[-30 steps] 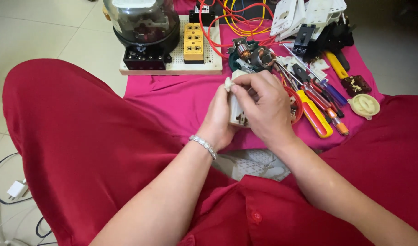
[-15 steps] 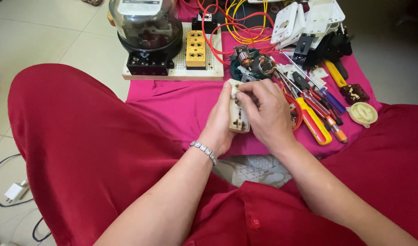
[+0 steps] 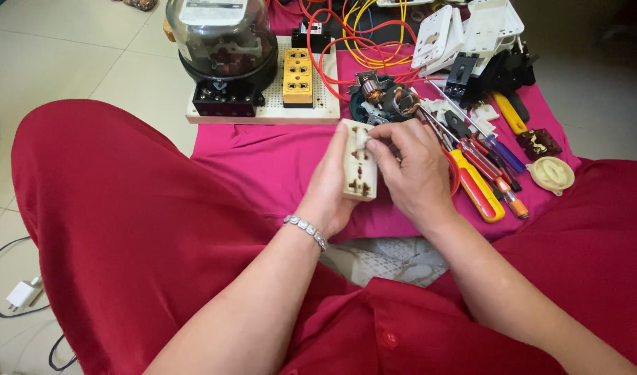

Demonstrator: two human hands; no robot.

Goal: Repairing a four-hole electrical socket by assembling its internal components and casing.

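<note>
- Left hand (image 3: 330,186): curled around cream socket block (image 3: 360,161) from behind, gripping it upright over pink cloth (image 3: 263,163).
- Right hand (image 3: 414,170): fingertips pinched at upper face of block; whether anything small is gripped, cannot tell.
- Just right of right hand: screwdrivers (image 3: 479,177), yellow and red handles.
- Beyond both hands: small motor (image 3: 384,101), yellow outlet strip (image 3: 297,76), domed meter (image 3: 221,48).

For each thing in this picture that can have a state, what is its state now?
Cream plastic socket block: held upright, socket face toward the camera.
Left hand: grips the block from its left side.
Right hand: fingertips pinch the block's top.
Round glass-domed meter: standing on the white perforated board.
Yellow socket strip: lying flat on that board.
Yellow-handled screwdriver: lying on the pink cloth.
</note>
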